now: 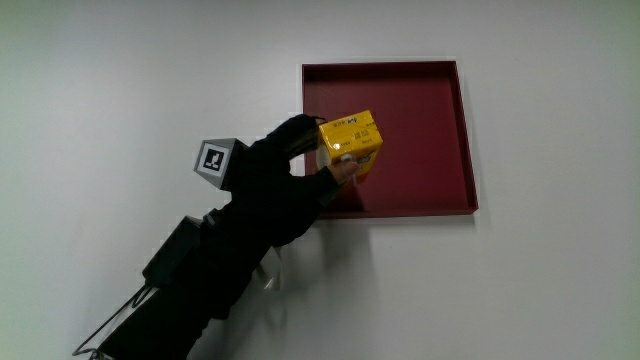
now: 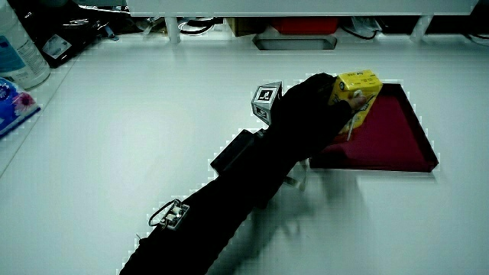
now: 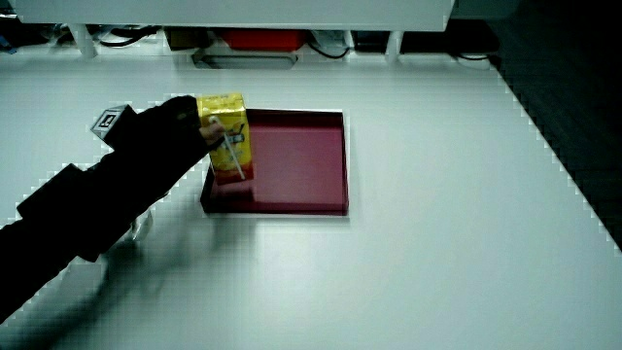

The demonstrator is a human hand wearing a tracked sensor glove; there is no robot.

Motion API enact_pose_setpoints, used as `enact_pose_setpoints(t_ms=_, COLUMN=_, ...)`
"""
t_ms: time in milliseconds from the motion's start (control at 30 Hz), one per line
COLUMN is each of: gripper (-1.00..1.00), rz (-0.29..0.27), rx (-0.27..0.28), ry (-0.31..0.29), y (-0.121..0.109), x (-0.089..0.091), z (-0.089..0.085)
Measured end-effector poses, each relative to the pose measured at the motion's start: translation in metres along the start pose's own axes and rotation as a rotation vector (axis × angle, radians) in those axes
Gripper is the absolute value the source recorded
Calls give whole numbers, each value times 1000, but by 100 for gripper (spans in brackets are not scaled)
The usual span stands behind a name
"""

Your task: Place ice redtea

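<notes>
The ice redtea is a yellow drink carton point(image 1: 352, 143) with a straw on its side. The gloved hand point(image 1: 300, 170) is shut on it and holds it upright over the dark red tray point(image 1: 420, 130), near the tray's edge closest to the hand. In both side views the carton point(image 2: 357, 90) point(image 3: 225, 136) stands in the tray point(image 2: 390, 130) point(image 3: 301, 165) corner nearest the hand point(image 2: 306, 114) point(image 3: 165, 146). I cannot tell whether its base touches the tray floor. A patterned cube point(image 1: 220, 160) sits on the back of the hand.
White table point(image 1: 120, 90) all around the tray. At the table's edge in a side view stand a clear bottle point(image 2: 19, 50) and a blue packet point(image 2: 11, 103). Cables and boxes lie under the low partition point(image 2: 298, 34).
</notes>
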Motion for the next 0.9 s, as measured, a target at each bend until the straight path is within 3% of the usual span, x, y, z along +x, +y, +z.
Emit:
enact_pose_setpoints(t_ms=133, gripper=0, rz=18, rx=-30, ry=32, y=0, x=-12, z=-2)
enact_pose_setpoints(t_ms=500, gripper=0, rz=37, rx=-66, ry=14, y=0, x=-35, z=1)
enact_pose_setpoints(t_ms=900, gripper=0, rz=75, rx=-74, ry=-48, y=-1, x=-47, z=8)
